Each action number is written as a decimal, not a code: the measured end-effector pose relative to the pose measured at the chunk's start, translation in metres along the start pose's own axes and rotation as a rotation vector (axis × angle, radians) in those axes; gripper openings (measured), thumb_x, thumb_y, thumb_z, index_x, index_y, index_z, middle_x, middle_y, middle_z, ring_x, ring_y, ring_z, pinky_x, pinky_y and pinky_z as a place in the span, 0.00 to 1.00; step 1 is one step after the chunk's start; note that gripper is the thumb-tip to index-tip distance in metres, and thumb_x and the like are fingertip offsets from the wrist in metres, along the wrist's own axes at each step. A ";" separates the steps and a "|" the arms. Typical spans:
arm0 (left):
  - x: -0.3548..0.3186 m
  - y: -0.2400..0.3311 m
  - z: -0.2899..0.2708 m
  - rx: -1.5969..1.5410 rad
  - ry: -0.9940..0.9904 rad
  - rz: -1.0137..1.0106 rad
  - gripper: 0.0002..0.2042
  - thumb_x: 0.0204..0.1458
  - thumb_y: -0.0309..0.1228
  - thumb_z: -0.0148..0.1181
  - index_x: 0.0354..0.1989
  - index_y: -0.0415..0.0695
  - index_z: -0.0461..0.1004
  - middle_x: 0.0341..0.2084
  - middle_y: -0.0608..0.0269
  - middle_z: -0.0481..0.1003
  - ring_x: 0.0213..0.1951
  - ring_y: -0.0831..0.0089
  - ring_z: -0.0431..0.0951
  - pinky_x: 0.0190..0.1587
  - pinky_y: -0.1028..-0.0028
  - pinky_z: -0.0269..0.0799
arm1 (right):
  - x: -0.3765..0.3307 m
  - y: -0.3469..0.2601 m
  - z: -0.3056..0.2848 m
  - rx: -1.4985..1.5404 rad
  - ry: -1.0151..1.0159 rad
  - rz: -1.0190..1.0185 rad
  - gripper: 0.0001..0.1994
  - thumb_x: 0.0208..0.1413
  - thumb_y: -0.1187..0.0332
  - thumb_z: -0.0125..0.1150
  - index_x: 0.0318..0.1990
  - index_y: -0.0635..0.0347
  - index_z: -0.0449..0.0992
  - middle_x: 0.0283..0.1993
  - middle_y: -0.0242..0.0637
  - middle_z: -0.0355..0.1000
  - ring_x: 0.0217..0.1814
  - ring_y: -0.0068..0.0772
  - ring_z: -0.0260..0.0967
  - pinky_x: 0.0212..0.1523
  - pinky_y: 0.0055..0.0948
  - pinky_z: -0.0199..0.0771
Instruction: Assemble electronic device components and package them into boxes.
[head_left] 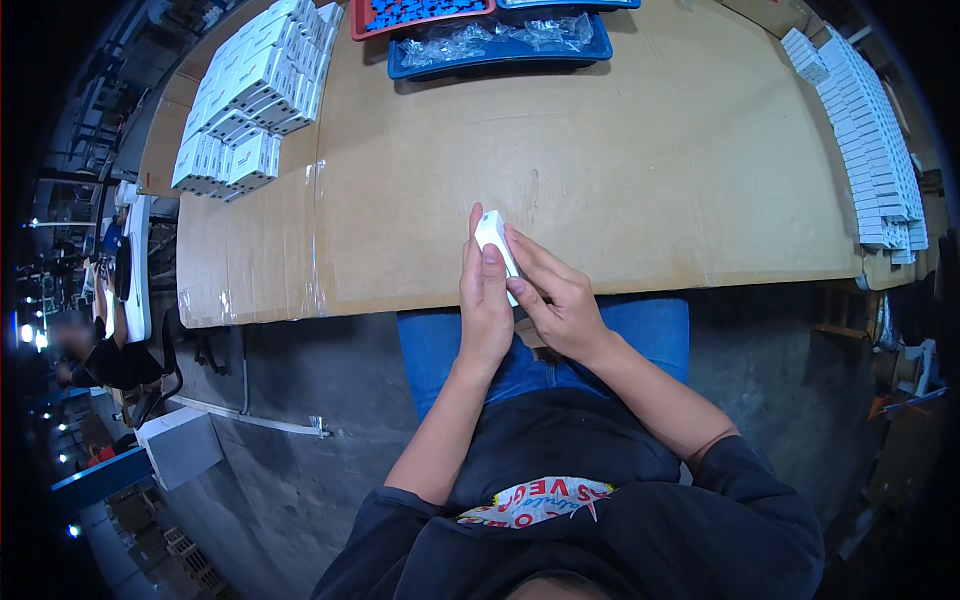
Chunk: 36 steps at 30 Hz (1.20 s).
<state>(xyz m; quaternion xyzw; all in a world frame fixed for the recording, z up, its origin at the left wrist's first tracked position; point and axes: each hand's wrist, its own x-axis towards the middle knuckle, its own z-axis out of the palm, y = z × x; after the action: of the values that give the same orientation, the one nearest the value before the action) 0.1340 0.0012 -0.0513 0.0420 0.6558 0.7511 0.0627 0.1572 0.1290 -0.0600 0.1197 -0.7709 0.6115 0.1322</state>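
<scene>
Between my two hands I hold a small white box point(492, 232), tilted up above the near edge of the cardboard-covered table point(600, 190). My left hand point(484, 310) grips its left side, with the thumb lying along the face toward me. From the right, my right hand point(562, 305) presses against the box, its fingers along the far side and its thumb near the lower end. Part of the box is covered by my fingers.
Stacked white boxes point(250, 80) stand at the table's far left. Along the right edge runs a long stack of small white boxes point(865, 140). A blue tray point(500, 68) of clear plastic pieces and a red tray point(380, 30) of blue parts sit at the back. Another person point(110, 350) is far left.
</scene>
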 end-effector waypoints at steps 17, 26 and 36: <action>-0.006 -0.012 -0.002 -0.066 -0.013 0.078 0.34 0.75 0.49 0.41 0.77 0.33 0.51 0.62 0.54 0.65 0.62 0.67 0.68 0.66 0.69 0.62 | 0.000 0.006 -0.002 -0.171 0.030 -0.187 0.21 0.67 0.72 0.59 0.64 0.77 0.72 0.63 0.64 0.73 0.61 0.60 0.78 0.58 0.41 0.81; 0.002 0.002 -0.002 -0.042 0.005 0.144 0.40 0.67 0.50 0.54 0.78 0.35 0.48 0.67 0.50 0.61 0.68 0.63 0.63 0.71 0.65 0.56 | 0.010 0.003 -0.010 0.106 -0.002 0.041 0.21 0.69 0.68 0.60 0.65 0.69 0.73 0.62 0.53 0.77 0.65 0.42 0.76 0.61 0.32 0.77; 0.002 -0.013 0.004 0.213 0.106 0.333 0.45 0.62 0.59 0.53 0.75 0.31 0.52 0.66 0.42 0.61 0.67 0.51 0.65 0.70 0.58 0.59 | 0.010 -0.025 0.004 0.696 -0.016 0.591 0.25 0.71 0.68 0.59 0.71 0.70 0.63 0.70 0.51 0.66 0.69 0.34 0.70 0.68 0.33 0.70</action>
<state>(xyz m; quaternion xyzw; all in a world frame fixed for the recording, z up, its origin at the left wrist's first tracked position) 0.1334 0.0068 -0.0633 0.1166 0.7181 0.6785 -0.1018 0.1561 0.1196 -0.0348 -0.0633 -0.5217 0.8446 -0.1021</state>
